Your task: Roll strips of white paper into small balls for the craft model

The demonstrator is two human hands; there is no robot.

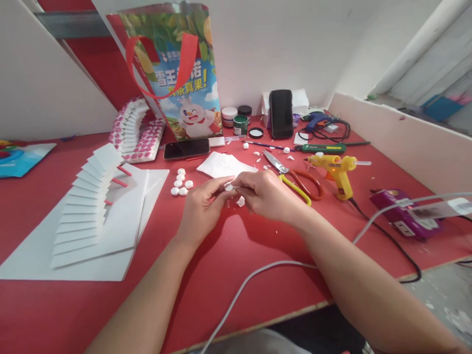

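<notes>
Both my hands meet above the red table, pinching one small white rolled piece [229,187] that looks like a paper rosette. Thumb and fingers of my left hand [202,204] hold it from the left. My right hand [267,194] grips its other side with bent fingers, which partly hide it. A white scrap [241,201] lies just below the fingertips. Left of my hands sits a cluster of several small white rosettes [180,183]. White paper sheets [221,164] lie right behind my hands, and scissors [291,174] with red and yellow handles rest beyond my right hand.
A fanned white staircase model [83,206] stands on white boards at left. Behind are a paper bag [188,73], a flat phone [186,148], paint jars [240,125] and an upright phone [280,114]. At right, a yellow glue gun [334,169] trails its cord near a purple power box [405,216].
</notes>
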